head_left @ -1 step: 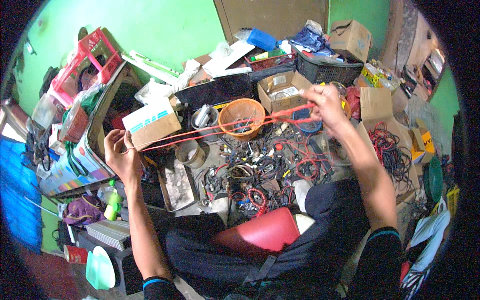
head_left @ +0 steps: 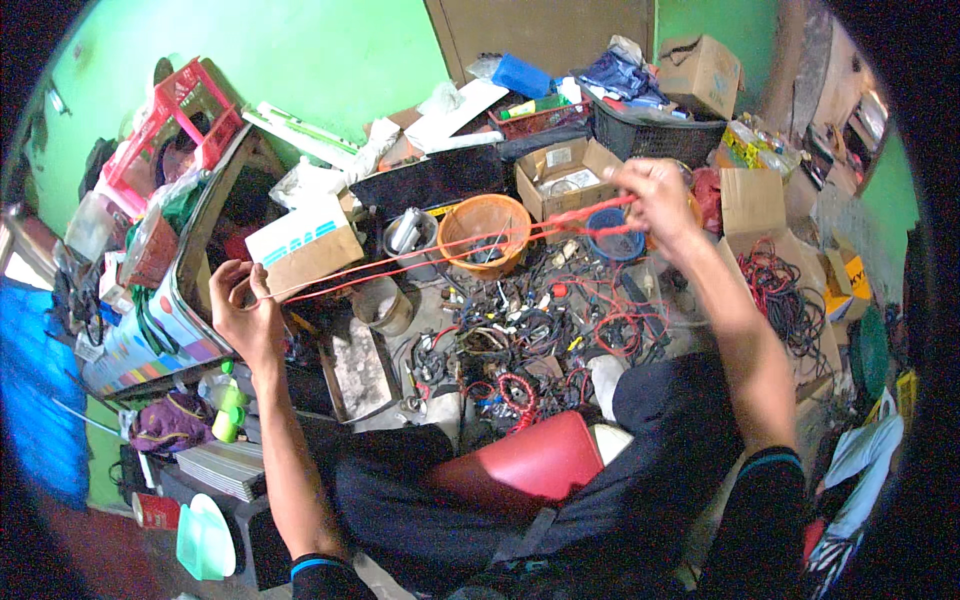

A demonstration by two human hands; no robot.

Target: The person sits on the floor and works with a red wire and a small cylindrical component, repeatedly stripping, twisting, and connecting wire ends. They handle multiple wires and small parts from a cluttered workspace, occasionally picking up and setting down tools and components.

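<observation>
A thin red wire (head_left: pixel 585 213) stretches between my two hands, in two strands that run close together. On the left, my left hand (head_left: pixel 245 315) pinches one end between thumb and fingertips. Higher up on the right, my right hand (head_left: pixel 660 210) is closed on the other end, where the wire looks doubled and partly twisted. Beneath it lies a heap of loose wires and small electrical parts (head_left: pixel 510 325) on the floor. An orange bowl (head_left: pixel 515 215) and a small blue bowl (head_left: pixel 617 243) sit beyond the heap, under the wire.
A red seat-like block (head_left: pixel 525 462) lies between my legs. Cardboard boxes (head_left: pixel 305 245) and a grey pot (head_left: pixel 405 255) stand at the left. On the right, an open box (head_left: pixel 765 210) is beside a coil of red and black wires (head_left: pixel 775 300). A dark crate (head_left: pixel 655 135) is at the back.
My right hand has shifted slightly, and the red strands beside it hang less over the blue bowl. My left hand keeps its pinch almost unmoved.
</observation>
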